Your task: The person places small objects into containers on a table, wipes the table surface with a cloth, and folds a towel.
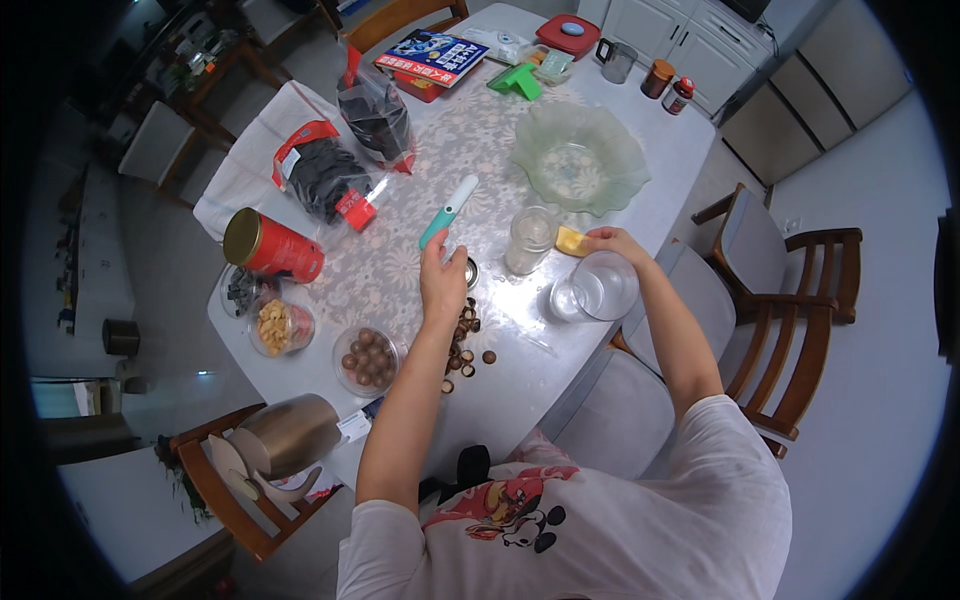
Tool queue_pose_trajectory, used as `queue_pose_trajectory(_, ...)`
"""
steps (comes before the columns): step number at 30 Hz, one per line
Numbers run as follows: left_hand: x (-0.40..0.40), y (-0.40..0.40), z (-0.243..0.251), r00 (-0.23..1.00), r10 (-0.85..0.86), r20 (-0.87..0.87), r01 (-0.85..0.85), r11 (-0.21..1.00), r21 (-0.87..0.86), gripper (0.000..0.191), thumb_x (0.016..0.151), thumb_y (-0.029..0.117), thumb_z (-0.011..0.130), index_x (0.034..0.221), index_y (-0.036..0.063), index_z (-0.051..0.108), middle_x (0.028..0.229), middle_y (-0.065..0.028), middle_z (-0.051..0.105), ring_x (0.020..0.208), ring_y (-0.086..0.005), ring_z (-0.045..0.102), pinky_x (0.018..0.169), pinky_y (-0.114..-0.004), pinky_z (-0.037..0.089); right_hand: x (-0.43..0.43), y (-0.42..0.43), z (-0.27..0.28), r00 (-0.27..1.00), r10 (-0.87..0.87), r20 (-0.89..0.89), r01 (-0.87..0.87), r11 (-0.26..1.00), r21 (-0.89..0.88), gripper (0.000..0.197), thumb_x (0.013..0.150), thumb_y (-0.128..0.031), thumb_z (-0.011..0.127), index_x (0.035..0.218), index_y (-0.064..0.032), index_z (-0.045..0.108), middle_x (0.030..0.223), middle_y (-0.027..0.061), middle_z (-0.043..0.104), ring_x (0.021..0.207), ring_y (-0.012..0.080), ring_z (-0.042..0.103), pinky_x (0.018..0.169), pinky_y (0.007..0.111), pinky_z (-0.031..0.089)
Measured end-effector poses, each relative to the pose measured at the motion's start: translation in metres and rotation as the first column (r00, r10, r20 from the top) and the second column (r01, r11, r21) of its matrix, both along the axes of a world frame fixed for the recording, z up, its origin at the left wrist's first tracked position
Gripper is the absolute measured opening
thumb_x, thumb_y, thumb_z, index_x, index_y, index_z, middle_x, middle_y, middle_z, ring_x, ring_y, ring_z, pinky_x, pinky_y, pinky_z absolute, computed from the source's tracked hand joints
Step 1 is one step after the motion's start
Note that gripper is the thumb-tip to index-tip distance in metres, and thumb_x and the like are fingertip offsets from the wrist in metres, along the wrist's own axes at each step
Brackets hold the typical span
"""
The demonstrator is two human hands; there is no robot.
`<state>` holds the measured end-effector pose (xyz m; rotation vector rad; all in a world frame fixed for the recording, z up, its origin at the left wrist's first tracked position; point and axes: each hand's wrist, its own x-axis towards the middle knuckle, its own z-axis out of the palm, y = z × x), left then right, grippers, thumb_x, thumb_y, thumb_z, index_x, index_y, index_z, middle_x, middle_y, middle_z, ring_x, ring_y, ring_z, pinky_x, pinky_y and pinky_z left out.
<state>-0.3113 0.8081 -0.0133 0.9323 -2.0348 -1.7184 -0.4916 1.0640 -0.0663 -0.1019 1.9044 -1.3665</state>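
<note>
My left hand [444, 289] is over the table, its index finger at the teal end of a teal-and-white handled tool [451, 208], perhaps a folding knife. Index finger and thumb are apart; the other fingers are hidden. A round metal lid [471, 272] lies beside the thumb. In my right hand [613, 244] is a yellow piece [572, 241], possibly a sponge, pinched by the fingers. Left of it stands a clear glass jar [531, 240]. A larger clear glass vessel [606, 289] is just below my right hand. Nutshell pieces [467, 324] lie by my left forearm.
A tub of round brown nuts [367, 361], a tub of cashews [277, 328], a red canister [274, 247] and bags of dark dried food [326, 176] are on the left. A green glass bowl [577, 157] sits beyond the jar. Chairs [780, 300] flank the right edge.
</note>
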Motion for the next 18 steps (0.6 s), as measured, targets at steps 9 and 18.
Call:
queue_pose_trajectory(9,0.027,0.001,0.001,0.999,-0.034,-0.025,0.037,0.993,0.115,0.042,0.084,0.015,0.054,0.121,0.0002,0.045,0.124,-0.0164,0.046,0.114,-0.0272,0.045,0.094,-0.034,0.037,-0.018,-0.011,-0.008,0.963,-0.258,0.073,0.265,0.956,-0.122,0.050,0.077,-0.032,0.066,0.107,0.0021,0.045,0.075,0.0028,0.051,0.070,0.0112,0.051,0.058,0.026,0.044)
queue_pose_trajectory(18,0.051,0.010,0.003,0.998,-0.058,-0.023,0.061,0.989,0.136,0.039,0.084,0.015,0.054,0.120,0.0018,0.047,0.117,-0.0145,0.051,0.110,-0.0233,0.049,0.088,-0.031,0.041,-0.048,0.000,-0.003,0.881,-0.428,0.199,0.466,0.858,-0.215,0.022,0.086,-0.019,0.046,0.094,-0.0014,0.056,0.077,0.0070,0.059,0.063,0.0130,0.054,0.057,0.027,0.048)
